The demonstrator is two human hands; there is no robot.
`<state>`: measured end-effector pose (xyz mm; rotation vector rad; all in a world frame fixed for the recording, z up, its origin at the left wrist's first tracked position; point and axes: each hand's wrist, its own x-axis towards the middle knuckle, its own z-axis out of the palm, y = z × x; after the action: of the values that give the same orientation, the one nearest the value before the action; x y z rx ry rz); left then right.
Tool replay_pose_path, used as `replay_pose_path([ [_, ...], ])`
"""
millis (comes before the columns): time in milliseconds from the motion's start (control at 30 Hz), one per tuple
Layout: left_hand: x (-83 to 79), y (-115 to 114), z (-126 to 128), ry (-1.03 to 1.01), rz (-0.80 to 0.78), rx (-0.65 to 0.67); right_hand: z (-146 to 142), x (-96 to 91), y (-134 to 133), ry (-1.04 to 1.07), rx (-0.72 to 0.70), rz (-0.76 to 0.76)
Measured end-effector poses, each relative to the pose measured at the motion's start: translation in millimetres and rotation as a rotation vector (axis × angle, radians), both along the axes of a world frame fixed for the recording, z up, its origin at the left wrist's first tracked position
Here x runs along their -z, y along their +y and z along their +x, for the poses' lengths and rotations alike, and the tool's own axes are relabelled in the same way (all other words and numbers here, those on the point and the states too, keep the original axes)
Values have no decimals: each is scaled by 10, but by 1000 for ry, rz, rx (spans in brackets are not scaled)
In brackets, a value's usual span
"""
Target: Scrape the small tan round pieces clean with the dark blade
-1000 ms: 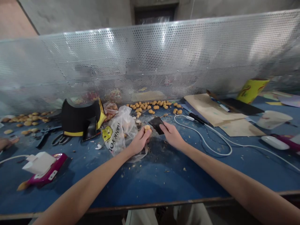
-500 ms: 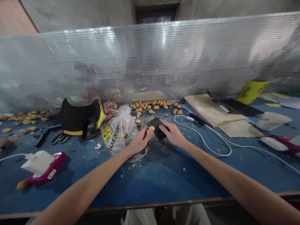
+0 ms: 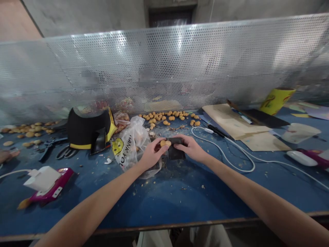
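Far left: a hand of another person point(image 3: 6, 154) rests at the edge of the blue workbench point(image 3: 164, 202).
Loose golden pieces: two groups, one at left point(image 3: 28, 134), one behind the hands point(image 3: 167, 116); too many to count exactly.
Left of the hands: one pair of scissors point(image 3: 65, 152), one black-and-yellow pouch point(image 3: 87, 128), one white charger point(image 3: 38, 178) on a magenta case point(image 3: 52, 185).
In the way: one plastic "THANK YOU" bag point(image 3: 128, 145) sits just beside the left hand point(image 3: 152, 155).
Left fingers: curled together, pinching two golden lumps point(image 3: 165, 143) at the fingertips, directly above the dark flat pad point(image 3: 177, 153).
Right fingers: together, lying over the dark flat pad from the right hand point(image 3: 189, 147); whether they grip it, I cannot tell.
Golden lumps: touching the pad's near end, between both hands.
Right of the hands: one white cable point(image 3: 223, 151), brown paper sheets point(image 3: 231, 125), one yellow cup point(image 3: 277, 101).
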<state>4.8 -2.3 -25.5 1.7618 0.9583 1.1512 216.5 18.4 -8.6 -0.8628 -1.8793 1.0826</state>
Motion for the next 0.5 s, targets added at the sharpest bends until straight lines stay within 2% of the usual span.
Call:
replay_pose_path([
  [233,-74,-39,-1,199,146,-42,-29,-30,-29,-3,-60,98],
  [500,-132,-28,-60,435,358,-10,-60,-18,-49,-46,-33,156],
])
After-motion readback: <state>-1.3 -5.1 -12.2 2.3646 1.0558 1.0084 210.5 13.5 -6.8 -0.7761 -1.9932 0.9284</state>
